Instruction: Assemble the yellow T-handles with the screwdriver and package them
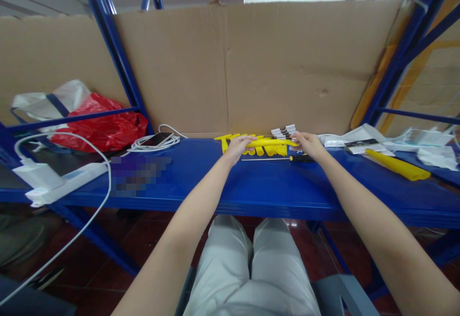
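A long yellow part (271, 142) is held level above the blue shelf, with one end in each hand. My left hand (240, 146) closes on its left end, and my right hand (305, 144) pinches the right end. Behind and below it lie several yellow T-shaped pieces (224, 142), partly covered by the held part and my left hand. A screwdriver (294, 158) with a thin shaft lies on the shelf just in front, its dark handle under my right hand. White-and-dark small items (283, 131) lie behind the yellow part.
On the blue shelf (266, 186), a phone (158, 139) rests on a coiled white cable. Farther left are a red bag (104, 122) and a power strip (75, 179). A yellow piece (398, 165) and white packets lie right. Cardboard (287, 66) stands behind, between blue posts.
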The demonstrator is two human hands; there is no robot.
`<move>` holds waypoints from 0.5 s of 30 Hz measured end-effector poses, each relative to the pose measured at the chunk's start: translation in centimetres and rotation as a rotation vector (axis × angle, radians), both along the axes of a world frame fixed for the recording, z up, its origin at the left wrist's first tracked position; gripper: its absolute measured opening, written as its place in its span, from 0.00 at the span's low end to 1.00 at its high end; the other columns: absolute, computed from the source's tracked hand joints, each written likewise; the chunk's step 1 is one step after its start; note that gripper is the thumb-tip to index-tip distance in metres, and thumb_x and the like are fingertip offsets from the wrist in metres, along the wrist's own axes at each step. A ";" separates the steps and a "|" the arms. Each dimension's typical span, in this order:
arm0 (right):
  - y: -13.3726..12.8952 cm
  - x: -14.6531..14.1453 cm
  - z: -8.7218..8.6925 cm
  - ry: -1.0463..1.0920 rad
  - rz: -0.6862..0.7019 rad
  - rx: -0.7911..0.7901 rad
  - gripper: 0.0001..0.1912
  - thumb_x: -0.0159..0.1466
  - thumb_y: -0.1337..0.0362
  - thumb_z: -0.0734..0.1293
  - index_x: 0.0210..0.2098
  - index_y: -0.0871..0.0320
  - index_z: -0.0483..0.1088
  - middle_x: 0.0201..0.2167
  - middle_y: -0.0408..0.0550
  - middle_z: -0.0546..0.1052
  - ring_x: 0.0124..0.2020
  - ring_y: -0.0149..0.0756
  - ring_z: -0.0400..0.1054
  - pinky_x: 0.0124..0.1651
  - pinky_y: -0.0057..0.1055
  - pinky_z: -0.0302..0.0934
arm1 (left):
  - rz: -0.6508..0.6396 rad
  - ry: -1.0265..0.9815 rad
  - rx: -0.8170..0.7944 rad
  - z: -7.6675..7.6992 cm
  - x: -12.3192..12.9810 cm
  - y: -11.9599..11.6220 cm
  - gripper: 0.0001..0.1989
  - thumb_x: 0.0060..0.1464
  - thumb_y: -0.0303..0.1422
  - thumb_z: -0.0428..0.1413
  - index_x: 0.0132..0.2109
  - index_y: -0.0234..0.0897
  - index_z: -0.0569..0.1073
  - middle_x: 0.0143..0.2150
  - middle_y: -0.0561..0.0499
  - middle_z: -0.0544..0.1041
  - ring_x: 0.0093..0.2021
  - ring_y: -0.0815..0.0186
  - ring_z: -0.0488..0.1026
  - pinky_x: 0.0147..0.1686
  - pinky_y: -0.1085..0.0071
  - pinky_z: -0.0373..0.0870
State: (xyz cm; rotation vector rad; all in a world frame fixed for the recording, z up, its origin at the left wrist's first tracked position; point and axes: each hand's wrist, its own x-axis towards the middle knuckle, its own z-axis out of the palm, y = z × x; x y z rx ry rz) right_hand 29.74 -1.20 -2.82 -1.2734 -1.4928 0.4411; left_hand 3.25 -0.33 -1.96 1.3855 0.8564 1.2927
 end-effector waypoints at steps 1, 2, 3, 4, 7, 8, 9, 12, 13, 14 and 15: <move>0.0 -0.1 0.1 0.033 0.002 -0.004 0.23 0.61 0.45 0.67 0.38 0.61 0.77 0.28 0.48 0.77 0.21 0.33 0.71 0.27 0.30 0.67 | -0.009 -0.001 0.007 0.1 -0.1 0.0 0.11 0.54 0.19 0.52 0.31 0.31 0.78 0.42 0.46 0.80 0.31 0.74 0.73 0.33 0.76 0.74; 0.0 -0.2 0.2 0.069 0.007 -0.008 0.21 0.60 0.48 0.69 0.38 0.61 0.77 0.29 0.48 0.78 0.20 0.32 0.71 0.27 0.29 0.67 | -0.019 0.003 0.016 0.1 -0.2 0.0 0.10 0.54 0.19 0.53 0.32 0.31 0.78 0.42 0.47 0.80 0.29 0.75 0.73 0.33 0.77 0.74; 0.0 -0.3 0.2 0.108 0.012 -0.013 0.18 0.59 0.51 0.70 0.37 0.60 0.77 0.30 0.48 0.78 0.20 0.31 0.71 0.26 0.28 0.66 | -0.033 0.016 0.029 0.2 -0.3 -0.1 0.09 0.54 0.20 0.53 0.33 0.31 0.78 0.41 0.47 0.80 0.28 0.76 0.72 0.33 0.77 0.73; -0.1 -0.5 0.3 0.150 0.014 -0.018 0.15 0.59 0.53 0.71 0.36 0.60 0.76 0.30 0.48 0.78 0.20 0.30 0.71 0.25 0.27 0.66 | -0.050 0.039 0.045 0.2 -0.4 -0.1 0.08 0.54 0.20 0.54 0.35 0.31 0.78 0.41 0.48 0.80 0.26 0.77 0.72 0.32 0.77 0.73; -0.3 -0.9 0.5 0.273 0.005 -0.030 0.09 0.60 0.59 0.70 0.33 0.60 0.75 0.28 0.47 0.78 0.19 0.29 0.70 0.24 0.25 0.66 | -0.092 0.160 0.108 0.1 -0.5 -0.3 0.09 0.53 0.22 0.57 0.42 0.32 0.78 0.41 0.47 0.80 0.25 0.77 0.72 0.32 0.76 0.73; -0.3 -1.0 0.6 0.303 0.003 -0.030 0.08 0.60 0.61 0.69 0.32 0.60 0.75 0.28 0.47 0.78 0.19 0.29 0.70 0.23 0.25 0.66 | -0.098 0.216 0.134 0.0 -0.5 -0.4 0.11 0.53 0.23 0.58 0.45 0.32 0.77 0.43 0.46 0.79 0.25 0.77 0.72 0.32 0.75 0.73; -0.4 -1.2 0.6 0.325 0.003 -0.030 0.06 0.60 0.63 0.69 0.32 0.60 0.75 0.28 0.47 0.79 0.19 0.28 0.70 0.23 0.24 0.66 | -0.098 0.280 0.161 -0.2 -0.4 -0.5 0.14 0.52 0.23 0.59 0.48 0.33 0.76 0.44 0.45 0.79 0.25 0.76 0.72 0.33 0.73 0.74; -0.4 -1.6 0.6 0.365 0.010 -0.030 0.04 0.58 0.66 0.70 0.33 0.59 0.74 0.32 0.47 0.80 0.21 0.29 0.71 0.23 0.25 0.66 | -0.053 0.514 0.265 -0.5 -0.1 -1.0 0.19 0.50 0.25 0.62 0.50 0.34 0.75 0.48 0.44 0.78 0.34 0.69 0.76 0.39 0.66 0.75; -0.3 -1.7 0.5 0.372 0.010 -0.032 0.05 0.57 0.67 0.70 0.34 0.59 0.74 0.33 0.47 0.80 0.22 0.29 0.71 0.24 0.25 0.67 | -0.030 0.600 0.313 -0.6 0.1 -1.2 0.19 0.49 0.25 0.63 0.50 0.34 0.76 0.48 0.44 0.78 0.38 0.65 0.77 0.43 0.63 0.75; -0.3 -1.9 0.4 0.378 0.007 -0.035 0.06 0.56 0.67 0.70 0.35 0.59 0.74 0.32 0.47 0.80 0.22 0.30 0.71 0.24 0.26 0.67 | -0.007 0.686 0.363 -0.6 0.2 -1.5 0.18 0.48 0.26 0.63 0.49 0.34 0.76 0.48 0.44 0.79 0.43 0.62 0.77 0.47 0.61 0.73; -0.2 -2.0 0.3 0.381 0.002 -0.035 0.07 0.56 0.67 0.70 0.35 0.59 0.73 0.31 0.47 0.79 0.23 0.30 0.71 0.25 0.26 0.67 | 0.020 0.768 0.407 -0.7 0.4 -1.7 0.18 0.48 0.27 0.63 0.48 0.35 0.76 0.48 0.44 0.79 0.47 0.59 0.76 0.50 0.60 0.71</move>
